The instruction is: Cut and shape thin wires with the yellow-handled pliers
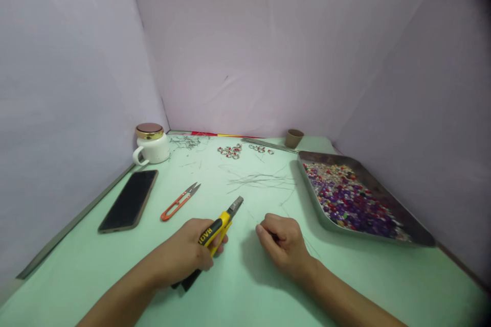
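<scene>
My left hand (195, 248) is closed around pliers (220, 225) with yellow and black handles. Their metal jaws point away from me to the upper right and look shut. To the right, my right hand (282, 245) is closed with thumb and forefinger pinched together. A thin wire (252, 216) sticks out from that pinch toward the plier jaws, with a gap between. Its other end is hard to follow. Several loose thin wires (264, 180) lie on the table beyond both hands.
Orange thread snips (176, 205) and a phone (130, 199) lie at left, near a lidded white mug (153, 148). Beaded pieces (230, 152), wire scraps (187, 141) and a small brown cup (294, 138) are at the back. A metal tray (322, 222) of beads stands right.
</scene>
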The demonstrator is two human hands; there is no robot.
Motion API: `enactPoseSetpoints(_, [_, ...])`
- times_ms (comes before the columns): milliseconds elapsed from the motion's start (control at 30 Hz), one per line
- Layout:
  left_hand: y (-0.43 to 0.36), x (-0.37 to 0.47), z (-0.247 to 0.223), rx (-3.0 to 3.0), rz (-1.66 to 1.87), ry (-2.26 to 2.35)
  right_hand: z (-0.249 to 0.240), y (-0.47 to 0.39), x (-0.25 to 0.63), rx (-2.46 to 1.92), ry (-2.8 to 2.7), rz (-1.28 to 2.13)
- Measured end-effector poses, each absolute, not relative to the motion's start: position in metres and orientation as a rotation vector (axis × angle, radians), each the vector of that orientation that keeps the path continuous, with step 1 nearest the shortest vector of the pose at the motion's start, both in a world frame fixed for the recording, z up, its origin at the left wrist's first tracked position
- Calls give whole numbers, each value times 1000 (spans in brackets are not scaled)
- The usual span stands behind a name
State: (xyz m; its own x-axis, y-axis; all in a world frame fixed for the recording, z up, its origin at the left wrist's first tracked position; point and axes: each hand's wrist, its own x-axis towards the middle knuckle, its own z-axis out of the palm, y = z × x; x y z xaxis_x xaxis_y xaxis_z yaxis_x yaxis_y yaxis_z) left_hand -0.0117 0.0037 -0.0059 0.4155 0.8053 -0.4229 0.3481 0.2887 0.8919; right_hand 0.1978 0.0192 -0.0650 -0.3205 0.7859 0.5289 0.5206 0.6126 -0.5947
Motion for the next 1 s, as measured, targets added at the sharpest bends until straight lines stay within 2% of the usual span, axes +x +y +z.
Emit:
enactPoseSetpoints(267, [3, -5, -4, 1319, 447, 1238, -62, 20, 197, -1101, -1772, 700])
enactPoseSetpoints(400, [5, -4, -4, 1231, 499, 1168, -64, 21, 193, -1141, -1268, 1221])
enactPoseSetpoints(533, [5, -7, -5, 1260, 500, 1083, -64, 23, 191, -926, -739, 1677])
enactPoseSetpoints(733, [4, -3, -5, 1304, 487, 1043, -60, 24, 191, -634, -350, 1964])
enactPoseSetpoints(1000, [6, -2, -10, 1366, 535, 1054, -61, 21, 190, -442, -149, 2171])
